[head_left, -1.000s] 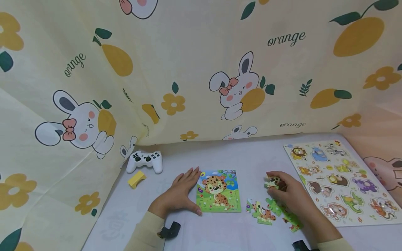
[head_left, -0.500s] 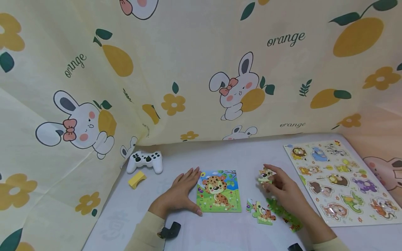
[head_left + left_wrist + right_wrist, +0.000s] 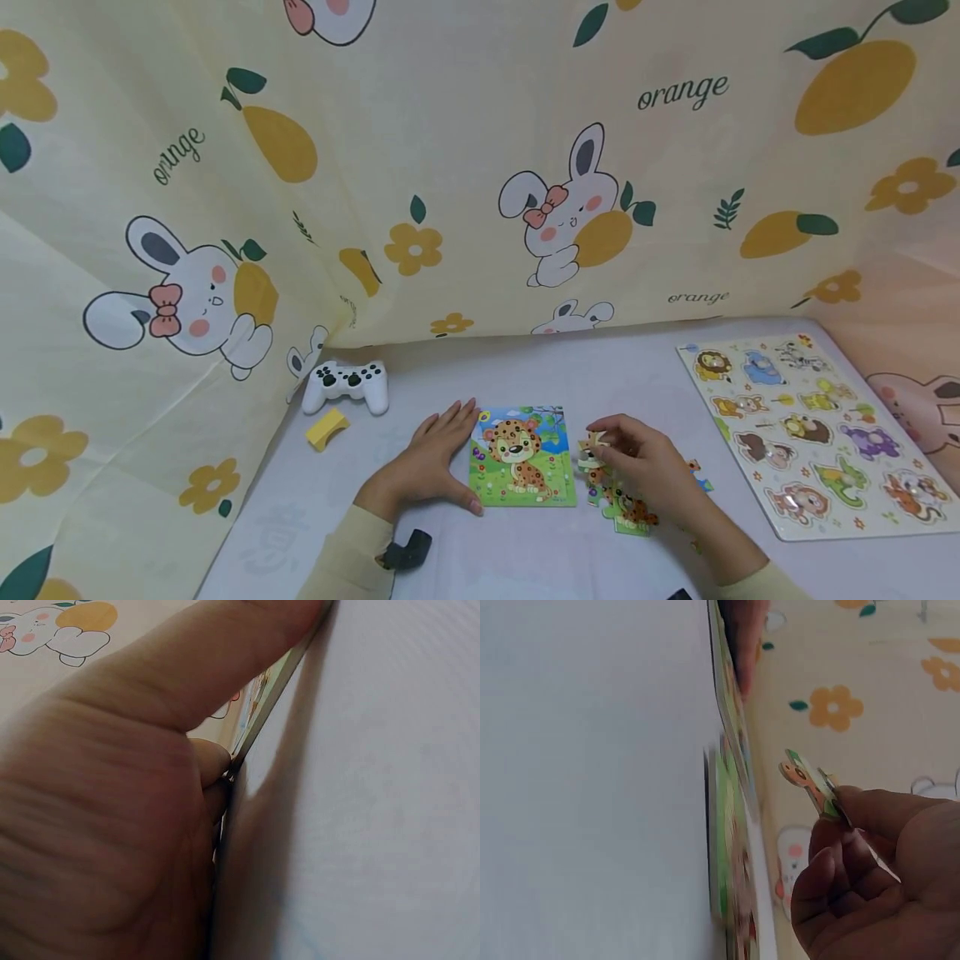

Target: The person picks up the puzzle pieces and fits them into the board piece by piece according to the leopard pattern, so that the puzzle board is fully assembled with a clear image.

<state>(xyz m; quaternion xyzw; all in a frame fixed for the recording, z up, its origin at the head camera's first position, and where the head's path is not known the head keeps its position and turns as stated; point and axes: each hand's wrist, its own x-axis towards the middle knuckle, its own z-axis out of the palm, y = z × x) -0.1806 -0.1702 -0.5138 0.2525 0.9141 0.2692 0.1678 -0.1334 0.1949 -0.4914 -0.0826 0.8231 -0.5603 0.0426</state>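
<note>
A square leopard puzzle picture (image 3: 522, 457) lies flat on the table. My left hand (image 3: 422, 468) rests at its left edge, fingers extended along the side and thumb at the lower corner. In the left wrist view, the thumb (image 3: 225, 660) lies along the board's edge. My right hand (image 3: 651, 463) pinches a puzzle piece (image 3: 810, 784) between thumb and fingertips, just right of the picture. The right wrist view shows this piece raised off the table. Joined leopard pieces (image 3: 633, 515) lie below the right hand, which partly covers them. Another loose piece (image 3: 699, 475) peeks out behind the wrist.
At the right lies a large board with animal pictures (image 3: 817, 442). A white game controller (image 3: 347, 387) and a yellow arched block (image 3: 327, 429) sit at the back left. Printed cloth (image 3: 465, 183) hangs around the table's back and sides.
My right hand lifts the puzzle piece from the loose pieces and carries it leftward, near the leopard picture's right edge. The left hand stays in place.
</note>
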